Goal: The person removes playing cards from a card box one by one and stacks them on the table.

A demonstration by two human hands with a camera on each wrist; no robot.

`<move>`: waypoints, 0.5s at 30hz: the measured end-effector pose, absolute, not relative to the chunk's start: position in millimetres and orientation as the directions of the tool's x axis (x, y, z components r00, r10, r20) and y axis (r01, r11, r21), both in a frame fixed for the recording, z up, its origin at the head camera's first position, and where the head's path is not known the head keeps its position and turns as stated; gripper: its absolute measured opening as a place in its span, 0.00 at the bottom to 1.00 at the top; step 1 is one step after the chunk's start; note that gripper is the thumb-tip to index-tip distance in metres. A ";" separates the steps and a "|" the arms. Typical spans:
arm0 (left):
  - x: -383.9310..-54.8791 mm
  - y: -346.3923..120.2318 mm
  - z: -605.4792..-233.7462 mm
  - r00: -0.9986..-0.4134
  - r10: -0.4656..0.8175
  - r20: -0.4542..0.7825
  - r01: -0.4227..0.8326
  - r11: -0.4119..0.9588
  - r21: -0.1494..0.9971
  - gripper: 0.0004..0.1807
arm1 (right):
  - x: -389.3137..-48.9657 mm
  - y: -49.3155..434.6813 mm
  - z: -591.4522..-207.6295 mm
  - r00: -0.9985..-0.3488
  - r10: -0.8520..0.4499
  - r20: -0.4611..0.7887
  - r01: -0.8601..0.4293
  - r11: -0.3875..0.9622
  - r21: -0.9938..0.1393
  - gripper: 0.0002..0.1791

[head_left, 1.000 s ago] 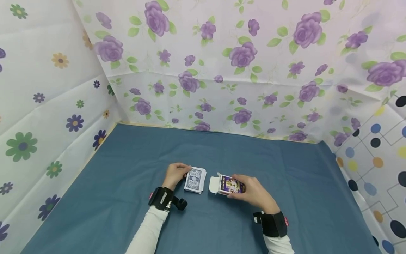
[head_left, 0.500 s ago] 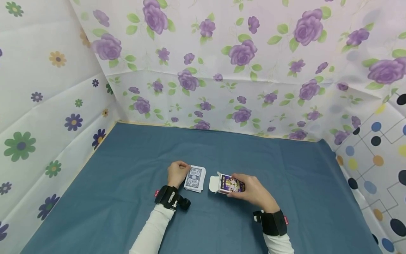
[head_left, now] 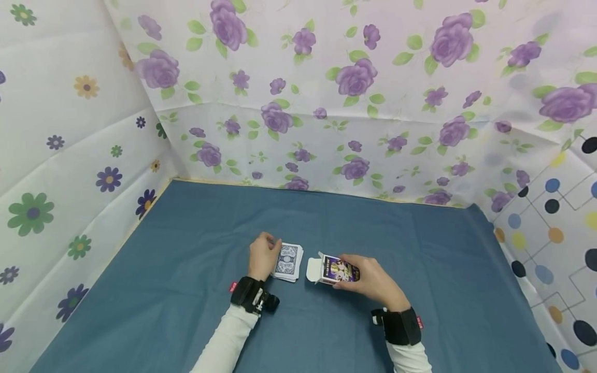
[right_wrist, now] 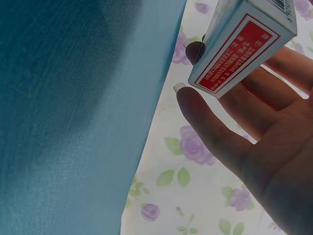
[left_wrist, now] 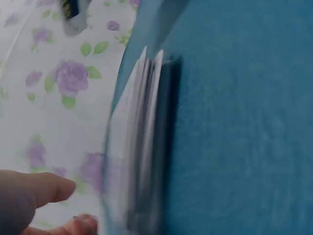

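The pack of cards point(head_left: 286, 260) lay flat on the blue desk point(head_left: 224, 223), blue backs up, in the space between the person's two hands. Its long side ran away from the person, leaning just a little. The left hand point(head_left: 263, 259) was the nearer one, right by the left edge of the pack and covering a bit of that edge from above. The small box point(head_left: 342, 270) was to the right of the cards, with a little gap of desk in between. The box lay the other way, with its long side going from left to right, and its white flap point(head_left: 314, 270) stuck out toward the cards. The right hand point(head_left: 375, 281) held the box by its far end, thumb on the near side and fingers on the other side. The left hand held nothing that could be seen; its thumb and a finger were a small way apart. In the left wrist view they had a gap between them and the cards, but that view was blurry, so nobody could tell if another finger touched the pack. The edges of the cards did not line up neatly. A second before, the left wrist was farther to the left; now it had come in closer, and the hand was turned more upright. The cards, the box and the right hand looked almost the same as then.
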State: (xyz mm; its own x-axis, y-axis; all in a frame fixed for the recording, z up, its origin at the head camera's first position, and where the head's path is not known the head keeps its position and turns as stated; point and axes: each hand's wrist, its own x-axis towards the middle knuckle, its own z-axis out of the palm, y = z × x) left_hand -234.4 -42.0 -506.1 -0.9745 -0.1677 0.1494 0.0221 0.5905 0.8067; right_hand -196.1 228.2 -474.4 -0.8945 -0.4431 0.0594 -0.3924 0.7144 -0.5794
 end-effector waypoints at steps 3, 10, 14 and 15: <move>-218.8 -31.4 -486.7 -0.973 -0.069 0.222 0.140 0.588 0.797 0.08 | -197.0 229.0 -474.2 -0.891 -0.448 0.066 -0.402 0.715 -0.571 0.39; -194.2 -3.6 -468.2 -0.952 0.258 0.167 0.285 0.537 0.794 0.05 | -197.3 228.2 -471.9 -0.884 -0.459 0.089 -0.421 0.699 -0.578 0.38; -189.2 3.7 -474.2 -0.949 0.294 0.109 0.259 0.536 0.804 0.06 | -195.2 227.1 -471.8 -0.882 -0.462 0.089 -0.423 0.695 -0.582 0.37; -188.3 4.5 -475.5 -0.950 0.297 0.093 0.247 0.540 0.805 0.06 | -194.6 226.8 -471.8 -0.881 -0.464 0.090 -0.425 0.696 -0.579 0.37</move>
State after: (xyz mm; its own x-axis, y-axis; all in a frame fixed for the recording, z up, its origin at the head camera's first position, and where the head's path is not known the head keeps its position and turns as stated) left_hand -188.3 4.5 -475.5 -0.9503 0.2973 0.0927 0.2474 0.5398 0.8046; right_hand -194.6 226.8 -471.8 -0.8815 -0.4636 0.0900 -0.4250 0.6959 -0.5789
